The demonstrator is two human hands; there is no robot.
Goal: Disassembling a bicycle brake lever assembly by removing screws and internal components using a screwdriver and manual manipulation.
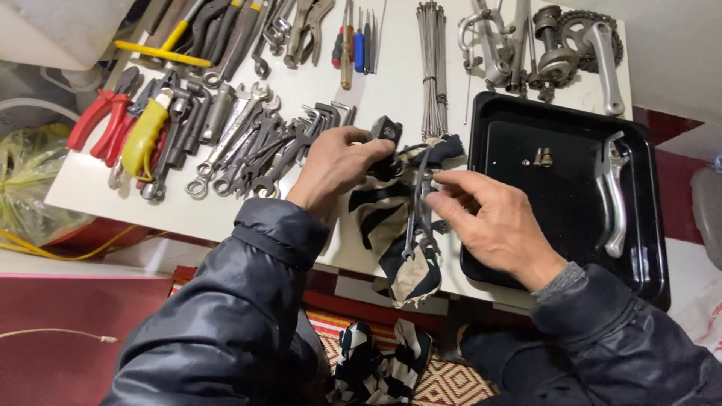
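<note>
Left hand (335, 162) grips a black part (386, 129); right hand (492, 218) pinches a brake caliper (418, 214) over a striped rag (391, 233). Risk: the caliper overhangs the bench (113, 199) edge, so a loosened pinch likely drops it to the floor.

Your table (391, 90) is white. The rag (391, 225) under your hands is striped black and cream. The tray (564, 203) is glossy black, and the brake lever (613, 192) in it is silver. Your pliers (101, 120) have red handles; next to them lies a tool with a yellow grip (147, 135). One screwdriver (359, 49) has a blue handle. Your jacket sleeves (241, 301) are dark.
</note>
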